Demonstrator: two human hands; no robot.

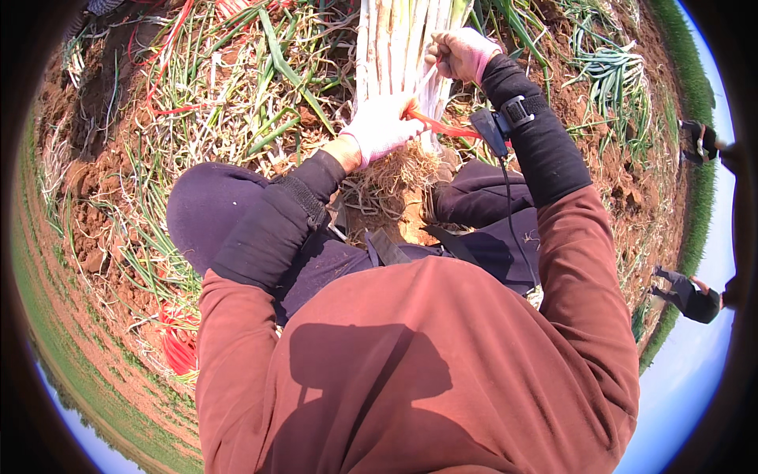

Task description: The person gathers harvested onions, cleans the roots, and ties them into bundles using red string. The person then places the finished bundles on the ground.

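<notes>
A bundle of long white-stemmed green onions (pixel 394 53) lies in front of me, its tangled roots (pixel 402 169) towards my body. My left hand (pixel 382 127), in a white and pink glove, rests across the stems above the roots and grips a red plastic strip (pixel 447 127). From that hand the strip runs right, passing behind the device at my right wrist. My right hand (pixel 462 54), also gloved, is curled at the right side of the bundle; a bit of red strip shows between its fingers. The bundle's underside is hidden.
Loose green onion leaves (pixel 237 89) litter the reddish soil (pixel 89 195). Red strips (pixel 179 340) lie heaped at left. More onions (pixel 616 77) lie at right. A small device (pixel 490 130) with a cable is strapped to my right wrist. Two people (pixel 693 296) (pixel 699 142) stand farther right.
</notes>
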